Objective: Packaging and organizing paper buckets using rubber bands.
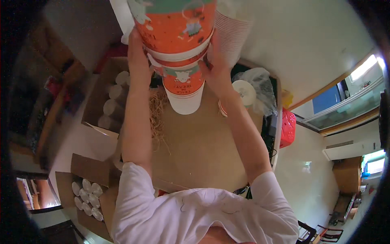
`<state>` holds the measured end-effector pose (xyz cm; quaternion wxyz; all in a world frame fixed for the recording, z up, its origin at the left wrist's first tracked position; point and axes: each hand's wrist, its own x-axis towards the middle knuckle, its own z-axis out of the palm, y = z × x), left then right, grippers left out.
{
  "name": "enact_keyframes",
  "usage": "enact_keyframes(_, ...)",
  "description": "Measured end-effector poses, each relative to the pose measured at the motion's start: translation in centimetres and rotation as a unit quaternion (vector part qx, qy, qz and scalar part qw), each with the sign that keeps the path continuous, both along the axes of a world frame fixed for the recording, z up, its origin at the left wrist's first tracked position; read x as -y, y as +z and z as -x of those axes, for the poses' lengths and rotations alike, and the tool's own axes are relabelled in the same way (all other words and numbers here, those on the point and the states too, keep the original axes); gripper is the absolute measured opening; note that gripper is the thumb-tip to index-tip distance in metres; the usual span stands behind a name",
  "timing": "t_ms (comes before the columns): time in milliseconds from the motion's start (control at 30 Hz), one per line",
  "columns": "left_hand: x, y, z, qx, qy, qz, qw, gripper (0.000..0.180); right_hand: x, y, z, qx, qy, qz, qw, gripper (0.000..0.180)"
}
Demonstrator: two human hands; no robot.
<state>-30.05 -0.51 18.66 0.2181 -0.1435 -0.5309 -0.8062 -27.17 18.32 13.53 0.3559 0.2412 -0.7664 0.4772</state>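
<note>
A tall stack of printed paper cups (174, 30), orange and green with pale figures, rises between my hands at the top of the view. My left hand (137, 46) lies along its left side, with the fingers partly hidden behind it. My right hand (215, 65), slightly blurred, grips the right side near the white rims. Beneath, in line with the stack, shows another orange and green cup (183, 83) with a plain white tapered end; whether it is joined to the stack I cannot tell. A stack of nested white cups (233, 38) stands just beyond my right hand.
The brown tabletop (199, 150) carries loose straw-like strands (158, 112) at left. Right of my right forearm are a round white cup or lid (244, 92) and a clear plastic bag (264, 87). Cardboard boxes (91, 116) with wrapped stacks stand left; a red plastic item (287, 128) is at right.
</note>
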Motion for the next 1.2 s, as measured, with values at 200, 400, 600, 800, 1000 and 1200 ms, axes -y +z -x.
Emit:
enact_keyframes(200, 0.1, 3.0, -7.8, 0.122, -0.069, -0.004, 0.99, 0.059, -2.3, 6.5, -8.1, -0.175, -0.206, -0.159, 0.95, 0.063)
enact_keyframes(400, 8.2, -12.4, -21.7, 0.171, -0.179, 0.056, 0.967, 0.053, -5.9, 8.4, -18.8, -0.187, -0.186, -0.213, 0.941, 0.043)
enact_keyframes(600, 1.2, -22.9, -23.2, 0.297, -0.378, 0.161, 0.862, 0.05, -7.5, 0.7, -22.6, 0.181, -0.208, -0.304, 0.912, 0.035)
enact_keyframes(800, 0.6, -22.8, -25.0, 0.238, -0.222, 0.439, 0.837, 0.06, -8.5, -8.7, -25.2, 0.346, -0.231, -0.239, 0.877, 0.01)
enact_keyframes(1000, 1.8, -25.9, -26.6, 0.239, -0.2, 0.419, 0.853, 0.063, -9.3, -10.0, -26.1, 0.42, -0.223, -0.159, 0.865, 0.014)
enact_keyframes(1200, 1.3, -27.4, -26.4, 0.172, -0.138, 0.387, 0.895, 0.055, -9.4, -10.7, -25.2, 0.455, -0.189, -0.156, 0.856, 0.016)
